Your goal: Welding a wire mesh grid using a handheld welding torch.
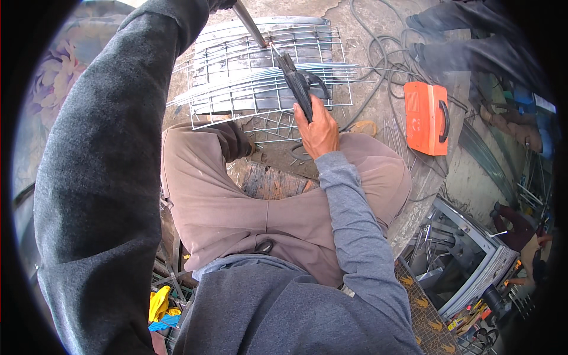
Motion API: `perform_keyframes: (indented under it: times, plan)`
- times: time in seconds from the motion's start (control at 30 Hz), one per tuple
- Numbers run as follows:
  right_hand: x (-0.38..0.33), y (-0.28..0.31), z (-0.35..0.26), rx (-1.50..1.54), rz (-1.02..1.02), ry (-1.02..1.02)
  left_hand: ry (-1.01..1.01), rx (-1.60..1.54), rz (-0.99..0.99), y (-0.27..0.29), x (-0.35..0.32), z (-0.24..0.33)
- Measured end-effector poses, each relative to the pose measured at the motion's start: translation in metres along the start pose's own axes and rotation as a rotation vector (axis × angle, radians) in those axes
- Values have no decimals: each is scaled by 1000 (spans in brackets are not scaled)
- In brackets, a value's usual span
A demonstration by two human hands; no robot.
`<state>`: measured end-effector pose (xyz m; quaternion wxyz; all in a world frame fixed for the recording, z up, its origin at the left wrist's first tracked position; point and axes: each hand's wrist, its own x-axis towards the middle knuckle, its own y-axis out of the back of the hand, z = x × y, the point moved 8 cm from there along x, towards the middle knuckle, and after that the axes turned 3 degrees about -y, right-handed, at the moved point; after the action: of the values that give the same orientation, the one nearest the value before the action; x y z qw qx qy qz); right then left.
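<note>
My right hand (320, 131) is closed around a black welding electrode holder (297, 87). A thin electrode (275, 49) sticks out of its jaws toward a wire mesh panel (213, 97). Up at the top edge, my left hand (221, 4) looks dark and is mostly cut off at the end of the raised sleeve. It appears closed on a metal tube (251, 25), whose lower end meets the mesh near the electrode's tip. The mesh lies on a grey metal sheet (207, 62), with several loose thin rods (236, 84) across it.
An orange welding machine (423, 118) with a black handle stands to the right. Cables (384, 50) coil over the ground behind it. A person's legs (467, 44) are at the far right. A metal frame (467, 260) with tools, and yellow cloth (158, 305), lie near me.
</note>
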<state>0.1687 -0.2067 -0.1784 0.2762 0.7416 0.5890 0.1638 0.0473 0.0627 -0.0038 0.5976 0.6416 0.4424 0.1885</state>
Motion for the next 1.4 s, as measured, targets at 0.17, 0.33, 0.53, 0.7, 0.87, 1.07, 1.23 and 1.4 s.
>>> perform_keyframes:
  times: [0.17, 0.33, 0.53, 0.7, 0.87, 1.07, 1.23, 1.4]
  plan:
    - [0, 0, -2, -14, 8, 19, -22, 39, 22, 0, -1, -2]
    - [0, 1, 1, -7, 23, 21, 22, -26, -40, 3, -2, 3]
    - [1, -2, -5, -13, -9, 4, 43, -27, -21, 2, -1, -4]
    - [-2, 10, 5, 4, 93, 34, -11, 26, 14, -12, 17, 8]
    - [2, 6, 1, 46, 57, -22, -13, 39, -27, 4, 1, 6]
    - [1, 5, -4, 32, 59, 18, -85, 110, 46, -1, 4, 1]
    - [0, 6, -1, 16, 70, 20, -11, 49, -7, 8, -1, 11]
    - [1, 2, -2, 4, 45, 15, 24, 9, -21, 7, -2, 6]
